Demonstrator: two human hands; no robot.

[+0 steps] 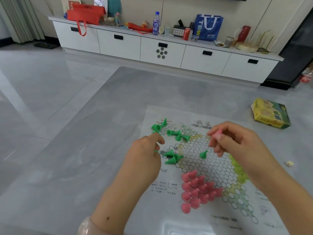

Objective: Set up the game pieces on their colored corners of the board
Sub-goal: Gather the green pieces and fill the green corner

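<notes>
The left hand (145, 150) curls around a green piece (156, 151) at the board's (211, 168) left edge, among loose green pieces (171, 157). Pink pieces (198, 190) cluster nearer. The right hand (237, 141) pinches a pink piece (216, 134) above the board. Behind, a blue bag (208, 27) reads "TBS".

Bare forearms, pale pink bangle (84, 225) on left wrist, ring (142, 138) on left hand (145, 153)
</notes>
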